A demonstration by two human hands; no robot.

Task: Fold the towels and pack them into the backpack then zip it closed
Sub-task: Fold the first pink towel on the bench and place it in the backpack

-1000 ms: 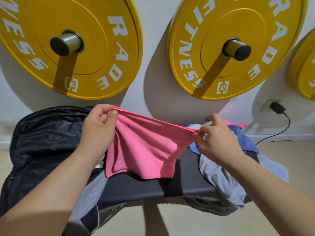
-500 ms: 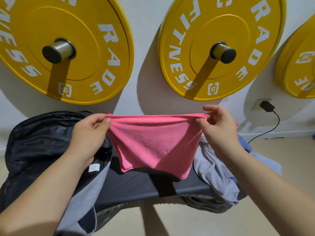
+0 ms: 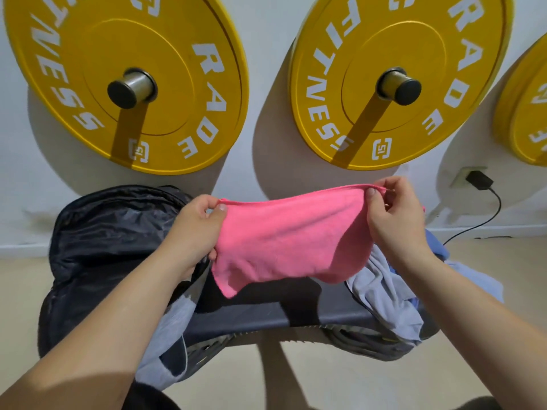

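Left hand (image 3: 195, 232) and right hand (image 3: 393, 220) pinch a pink microfibre towel (image 3: 290, 241) by its top corners, newly stretched taut for folding; a black nylon backpack (image 3: 103, 232) gapes at 9 o'clock.

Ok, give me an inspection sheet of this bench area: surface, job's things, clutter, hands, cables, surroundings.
Surface: dark bench, standing on a pale floor by the wall.
Job's things: pink towel held up spread above the bench; backpack at the left end, apparently open; grey and blue towels heaped at the right end.
Clutter: nothing seen.
Hands: left hand and right hand each pinch a top corner of the pink towel.
Cables: charger plugged into a wall socket, its cable running down to the floor.
Surroundings: yellow plates on wall pegs.
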